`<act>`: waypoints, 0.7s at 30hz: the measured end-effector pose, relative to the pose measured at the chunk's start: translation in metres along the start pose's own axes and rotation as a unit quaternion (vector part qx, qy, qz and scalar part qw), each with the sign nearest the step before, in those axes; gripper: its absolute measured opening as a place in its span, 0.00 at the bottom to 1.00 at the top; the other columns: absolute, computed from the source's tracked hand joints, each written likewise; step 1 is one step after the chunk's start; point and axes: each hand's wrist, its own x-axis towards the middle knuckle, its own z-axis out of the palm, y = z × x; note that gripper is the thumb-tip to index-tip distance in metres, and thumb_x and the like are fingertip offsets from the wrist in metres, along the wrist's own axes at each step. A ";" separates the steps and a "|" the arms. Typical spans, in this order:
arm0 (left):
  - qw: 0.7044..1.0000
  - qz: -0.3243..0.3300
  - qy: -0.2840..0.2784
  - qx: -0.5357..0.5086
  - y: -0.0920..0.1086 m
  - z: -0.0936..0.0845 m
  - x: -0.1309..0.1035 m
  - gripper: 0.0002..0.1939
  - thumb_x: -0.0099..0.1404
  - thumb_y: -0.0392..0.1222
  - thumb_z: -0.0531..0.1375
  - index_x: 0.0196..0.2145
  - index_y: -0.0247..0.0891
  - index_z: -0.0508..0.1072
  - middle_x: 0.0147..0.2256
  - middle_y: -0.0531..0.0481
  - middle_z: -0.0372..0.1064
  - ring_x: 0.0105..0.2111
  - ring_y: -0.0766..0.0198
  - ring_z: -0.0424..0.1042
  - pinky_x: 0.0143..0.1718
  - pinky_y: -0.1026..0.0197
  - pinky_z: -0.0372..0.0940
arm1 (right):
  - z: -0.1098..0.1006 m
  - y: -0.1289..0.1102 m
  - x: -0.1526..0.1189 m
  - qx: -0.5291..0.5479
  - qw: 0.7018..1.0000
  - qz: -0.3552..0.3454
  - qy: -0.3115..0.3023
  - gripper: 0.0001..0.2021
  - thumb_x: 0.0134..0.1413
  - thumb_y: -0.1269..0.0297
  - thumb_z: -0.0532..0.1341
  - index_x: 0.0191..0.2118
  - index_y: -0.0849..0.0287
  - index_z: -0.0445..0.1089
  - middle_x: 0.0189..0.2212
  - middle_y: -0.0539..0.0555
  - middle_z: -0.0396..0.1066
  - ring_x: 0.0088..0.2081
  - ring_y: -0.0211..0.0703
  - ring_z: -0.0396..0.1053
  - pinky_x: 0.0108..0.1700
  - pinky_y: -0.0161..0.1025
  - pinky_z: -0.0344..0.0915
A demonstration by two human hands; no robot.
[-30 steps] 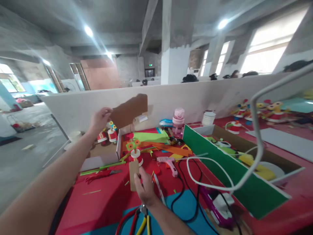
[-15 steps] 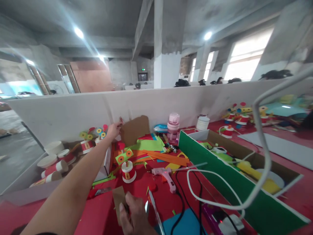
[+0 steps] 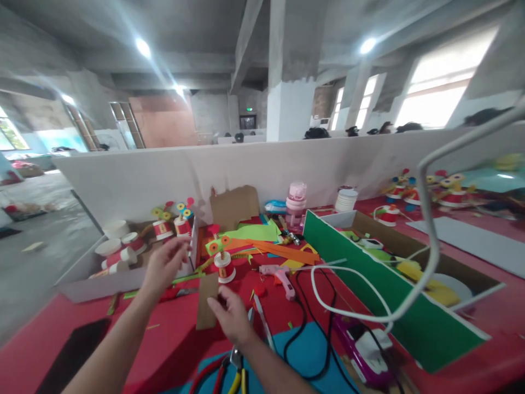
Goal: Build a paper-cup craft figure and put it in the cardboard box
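Observation:
A small brown cardboard strip (image 3: 207,306) stands tilted above the red table, and my right hand (image 3: 233,314) pinches its right edge. My left hand (image 3: 167,264) hovers beside the white box on the left, fingers apart and holding nothing I can see. Just beyond the strip is a paper-cup figure (image 3: 223,267) with a green head and orange eyes. A pink glue gun (image 3: 281,278) lies to the right of it. Below my right hand are pliers with red handles (image 3: 217,372) and another tool with yellow handles (image 3: 238,380).
A white box (image 3: 118,282) at left holds paper cups and finished figures. Coloured paper strips (image 3: 270,246) and a larger cardboard sheet (image 3: 233,205) lie toward the white partition (image 3: 246,164). At right stand a green-sided box (image 3: 389,290), a white cable (image 3: 429,235) and a purple power strip (image 3: 363,350).
My left hand has come back from the large cardboard sheet by the partition, down toward the white box. My right hand has moved slightly forward with the cardboard strip. The view has shifted.

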 end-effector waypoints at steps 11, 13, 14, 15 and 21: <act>0.938 -0.200 -0.048 -0.278 -0.030 0.043 -0.093 0.20 0.54 0.57 0.64 0.24 0.34 0.71 0.15 0.57 0.62 0.13 0.74 0.56 0.14 0.69 0.50 | 0.003 -0.007 -0.002 0.108 0.986 0.112 -0.054 0.16 0.53 0.48 0.60 0.28 0.58 0.68 0.23 0.46 0.66 0.26 0.36 0.64 0.30 0.33 0.63; 0.941 -0.182 -0.016 -0.283 -0.034 0.041 -0.093 0.20 0.55 0.57 0.64 0.23 0.34 0.70 0.15 0.58 0.61 0.12 0.74 0.56 0.13 0.69 0.51 | 0.003 -0.005 -0.002 0.116 0.981 0.129 -0.088 0.16 0.51 0.48 0.62 0.32 0.57 0.69 0.25 0.46 0.68 0.24 0.36 0.66 0.28 0.34 0.65; 0.941 -0.176 -0.010 -0.290 -0.036 0.039 -0.093 0.20 0.56 0.56 0.63 0.24 0.34 0.71 0.15 0.57 0.62 0.12 0.74 0.57 0.13 0.69 0.53 | 0.003 -0.003 -0.002 0.118 0.979 0.134 -0.100 0.16 0.49 0.48 0.63 0.33 0.57 0.69 0.25 0.47 0.69 0.23 0.36 0.67 0.28 0.34 0.66; 0.938 -0.174 -0.013 -0.298 -0.037 0.038 -0.093 0.19 0.56 0.56 0.63 0.25 0.34 0.71 0.16 0.57 0.64 0.12 0.73 0.58 0.13 0.69 0.54 | 0.003 -0.002 -0.001 0.117 0.978 0.134 -0.105 0.16 0.49 0.49 0.64 0.33 0.58 0.69 0.26 0.47 0.70 0.23 0.35 0.67 0.27 0.34 0.66; 0.935 -0.160 -0.096 -0.300 -0.037 0.036 -0.093 0.15 0.53 0.50 0.67 0.27 0.33 0.73 0.20 0.53 0.69 0.14 0.71 0.62 0.14 0.67 0.58 | 0.001 0.002 0.000 0.117 0.984 0.113 -0.077 0.16 0.49 0.50 0.64 0.33 0.60 0.69 0.23 0.46 0.70 0.21 0.33 0.68 0.27 0.33 0.66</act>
